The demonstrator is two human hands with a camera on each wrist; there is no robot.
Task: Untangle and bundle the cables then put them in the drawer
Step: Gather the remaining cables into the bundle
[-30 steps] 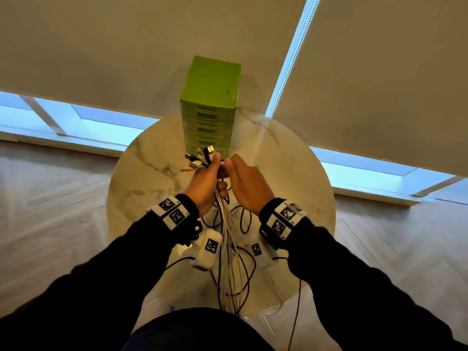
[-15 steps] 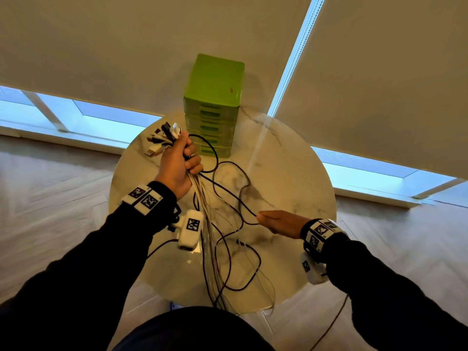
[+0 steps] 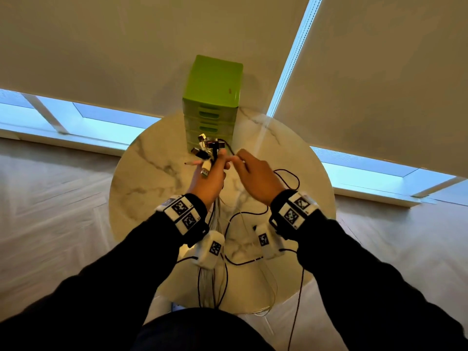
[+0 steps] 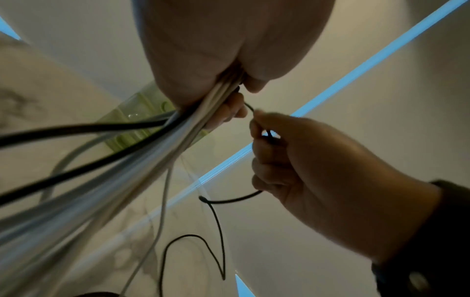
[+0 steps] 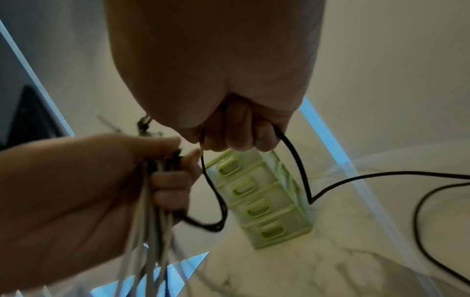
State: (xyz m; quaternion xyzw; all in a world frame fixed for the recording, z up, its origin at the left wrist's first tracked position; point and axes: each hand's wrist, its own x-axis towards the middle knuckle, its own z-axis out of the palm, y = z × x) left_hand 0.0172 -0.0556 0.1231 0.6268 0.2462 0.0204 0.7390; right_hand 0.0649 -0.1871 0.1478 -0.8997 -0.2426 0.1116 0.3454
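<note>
My left hand (image 3: 211, 173) grips a bunch of white and black cables (image 4: 157, 152) near their plug ends (image 3: 207, 148), held up in front of the green drawer unit (image 3: 214, 97). The strands hang down past the near table edge. My right hand (image 3: 253, 176) is just right of it, fingers curled round a thin black cable (image 5: 295, 160) that runs from the bunch. That black cable (image 3: 286, 173) loops over the table to the right. All drawers (image 5: 254, 201) look shut.
The round marble table (image 3: 152, 188) holds the drawer unit at its far edge, against roller blinds (image 3: 379, 84). Loose cable loops (image 3: 243, 259) lie on the near part of the table. Pale wood floor surrounds the table.
My left hand has swung the bunch from the left back to the middle, before the drawers. My right hand rose from the table at the right and came up beside it, holding the black cable.
</note>
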